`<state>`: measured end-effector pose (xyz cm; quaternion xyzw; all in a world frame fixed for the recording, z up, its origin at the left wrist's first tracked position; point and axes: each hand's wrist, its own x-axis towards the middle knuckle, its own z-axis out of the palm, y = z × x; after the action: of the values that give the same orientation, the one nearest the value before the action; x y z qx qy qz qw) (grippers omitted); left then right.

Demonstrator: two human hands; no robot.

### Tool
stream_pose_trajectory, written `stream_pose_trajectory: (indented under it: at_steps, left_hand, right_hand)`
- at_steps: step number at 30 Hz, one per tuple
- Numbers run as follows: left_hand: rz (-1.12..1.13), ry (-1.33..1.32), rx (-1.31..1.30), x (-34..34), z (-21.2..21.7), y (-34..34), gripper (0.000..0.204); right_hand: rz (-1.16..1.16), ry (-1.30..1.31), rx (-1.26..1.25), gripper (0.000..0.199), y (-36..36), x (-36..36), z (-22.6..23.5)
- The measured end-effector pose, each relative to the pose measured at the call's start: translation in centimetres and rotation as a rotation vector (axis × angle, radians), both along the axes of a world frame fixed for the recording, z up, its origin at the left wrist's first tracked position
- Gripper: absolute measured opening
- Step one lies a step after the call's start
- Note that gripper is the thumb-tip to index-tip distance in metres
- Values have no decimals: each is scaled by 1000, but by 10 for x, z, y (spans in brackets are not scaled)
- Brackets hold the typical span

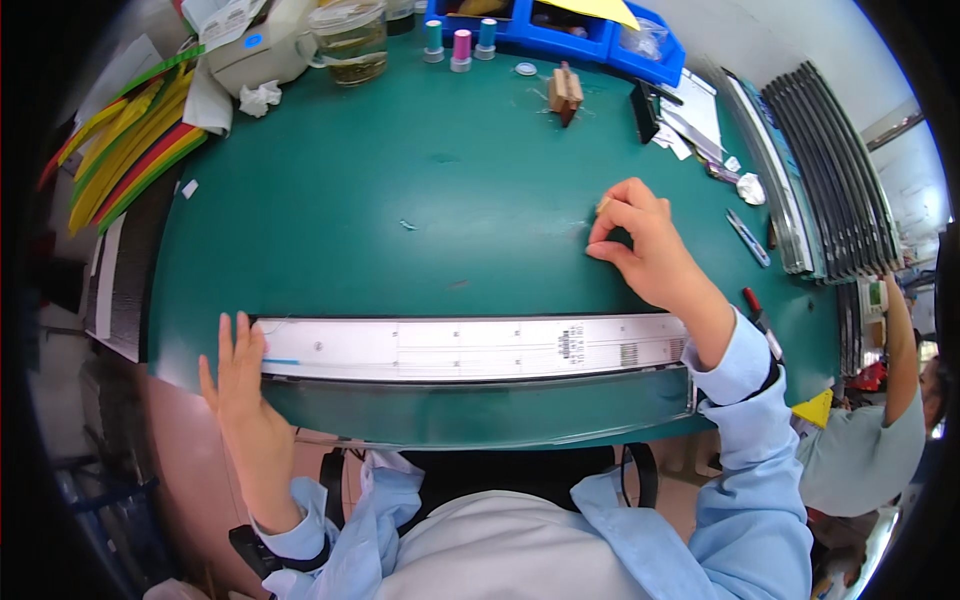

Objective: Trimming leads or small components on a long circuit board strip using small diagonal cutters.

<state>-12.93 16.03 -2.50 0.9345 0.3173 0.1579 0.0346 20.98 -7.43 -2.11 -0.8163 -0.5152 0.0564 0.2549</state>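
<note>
A long white strip panel (450, 348) with dark edges and printed marks lies across the near part of the green work table (330, 230). My left hand (240, 385) rests at the panel's left end, fingers stretched out, beside a short blue line on it. Beyond the panel's right part, my right hand (645, 245) hovers over the table with thumb and fingers pinched. Whatever may be between those fingertips is too small to make out. Along the panel's near side lies a clear plastic strip (500, 408), close to the table's front edge.
Blue bins (590, 38), thread spools (461, 50) and a wooden block (565, 92) stand at the back. A lidded jar (350, 45) is back left. Many dark strip panels (835, 170) stack at right, near a box cutter (748, 238) and a co-worker's arm (900, 350).
</note>
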Motion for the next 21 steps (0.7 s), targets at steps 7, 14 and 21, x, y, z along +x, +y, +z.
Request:
stream_pose_trajectory:
  at_steps: [7,14,21]
  left_hand:
    - [24,-4,23,8,-7,-4,59]
    - [75,-89,-49,14,-8,-12,59]
    - [99,-102,-11,21,-14,-12,63]
  right_hand:
    - [-98,-333,76,30,-23,-23,40]
    - [-157,-385,-66,16,-72,-81,77]
    - [-185,-525,-16,14,-59,-68,67]
